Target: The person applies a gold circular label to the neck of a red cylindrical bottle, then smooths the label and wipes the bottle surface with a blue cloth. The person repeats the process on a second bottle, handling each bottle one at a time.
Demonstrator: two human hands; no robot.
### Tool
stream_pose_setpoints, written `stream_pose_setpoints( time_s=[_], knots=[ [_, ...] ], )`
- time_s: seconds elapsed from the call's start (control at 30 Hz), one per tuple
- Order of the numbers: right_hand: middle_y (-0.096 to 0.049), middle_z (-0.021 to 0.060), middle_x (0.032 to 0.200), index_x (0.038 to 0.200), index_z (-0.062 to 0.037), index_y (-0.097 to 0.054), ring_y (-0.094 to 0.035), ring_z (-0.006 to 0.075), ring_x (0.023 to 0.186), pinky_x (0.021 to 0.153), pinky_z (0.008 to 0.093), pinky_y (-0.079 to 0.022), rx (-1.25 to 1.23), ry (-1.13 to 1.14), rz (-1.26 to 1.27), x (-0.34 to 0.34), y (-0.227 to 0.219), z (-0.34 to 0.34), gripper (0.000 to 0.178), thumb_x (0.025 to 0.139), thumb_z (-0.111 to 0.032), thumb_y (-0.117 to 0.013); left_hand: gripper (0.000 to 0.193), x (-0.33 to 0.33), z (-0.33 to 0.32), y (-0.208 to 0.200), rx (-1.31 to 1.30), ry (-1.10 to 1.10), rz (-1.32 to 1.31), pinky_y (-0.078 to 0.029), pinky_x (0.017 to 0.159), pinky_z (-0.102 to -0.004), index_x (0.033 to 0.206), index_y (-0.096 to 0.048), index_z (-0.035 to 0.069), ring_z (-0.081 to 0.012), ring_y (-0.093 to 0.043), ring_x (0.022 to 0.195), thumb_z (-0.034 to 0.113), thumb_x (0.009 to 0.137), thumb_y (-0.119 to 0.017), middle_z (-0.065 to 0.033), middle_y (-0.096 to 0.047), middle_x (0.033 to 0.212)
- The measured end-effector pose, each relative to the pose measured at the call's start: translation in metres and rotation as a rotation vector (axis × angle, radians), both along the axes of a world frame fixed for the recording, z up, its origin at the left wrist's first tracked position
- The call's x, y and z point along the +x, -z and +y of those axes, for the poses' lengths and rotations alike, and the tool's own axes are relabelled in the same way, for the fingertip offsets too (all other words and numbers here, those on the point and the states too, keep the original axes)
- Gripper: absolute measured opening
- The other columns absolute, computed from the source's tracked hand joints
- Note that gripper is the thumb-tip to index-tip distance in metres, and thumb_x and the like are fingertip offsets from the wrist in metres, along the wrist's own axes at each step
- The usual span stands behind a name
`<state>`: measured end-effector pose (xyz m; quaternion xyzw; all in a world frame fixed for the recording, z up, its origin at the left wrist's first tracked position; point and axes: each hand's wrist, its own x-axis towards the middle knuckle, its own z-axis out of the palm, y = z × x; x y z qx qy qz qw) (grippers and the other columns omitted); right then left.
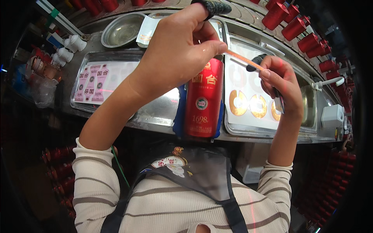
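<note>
A metal workbench [93, 46] carries two trays: the left tray [165, 103], its left end filled by a white sheet of pink labels [92, 83], and the right tray [252, 133], bearing a white sheet of gold C-shaped labels [258, 112] toward its near edge. Between them, a red bottle [204, 97] rests in a blue cradle [180, 112] at the bench's near edge. Above the right tray's near-left area, a worker's left hand [178, 46] and right hand [281, 77] pinch opposite ends of an orange strip [243, 58]; a slim tool [279, 104], kind unclear, sits in the right grip. An uneven pull could twist or tear the strip, and damp fingertips might let it slip. The strip looks narrow, thin, glossy and nearly straight, with no crease discernible.
</note>
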<state>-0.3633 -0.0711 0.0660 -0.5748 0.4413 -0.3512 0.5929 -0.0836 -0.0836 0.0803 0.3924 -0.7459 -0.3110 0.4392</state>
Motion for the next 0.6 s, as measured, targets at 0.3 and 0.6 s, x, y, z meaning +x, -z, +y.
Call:
stream_pose_setpoints(
  time_s=[0.3,0.6],
  knots=[
    [-0.056,-0.0012,0.079,0.084,0.0,-0.067,-0.051,0.0039,0.071,0.064,0.0199,-0.037,0.003,0.07,0.279,0.037,0.034,0.121,0.016,0.089,-0.014,-0.073,0.06,0.026,0.131,0.087,0.493,-0.094,0.392,-0.049,0.078,-0.0218,0.144,-0.05,-0.002,-0.0064,-0.061,0.082,-0.002,0.089,-0.074,-0.0006,-0.066,0.086],
    [-0.054,-0.0083,0.075,0.083,-0.0026,-0.064,-0.045,-0.0023,0.064,0.057,0.0171,-0.031,-0.022,0.227,0.195,0.065,0.073,0.132,0.012,0.09,-0.009,-0.071,0.06,0.032,0.14,0.127,0.58,-0.183,0.49,-0.05,0.075,-0.0206,0.143,-0.048,-0.003,-0.0056,-0.062,0.081,0.002,0.09,-0.075,-0.0004,-0.067,0.087]
  ],
)
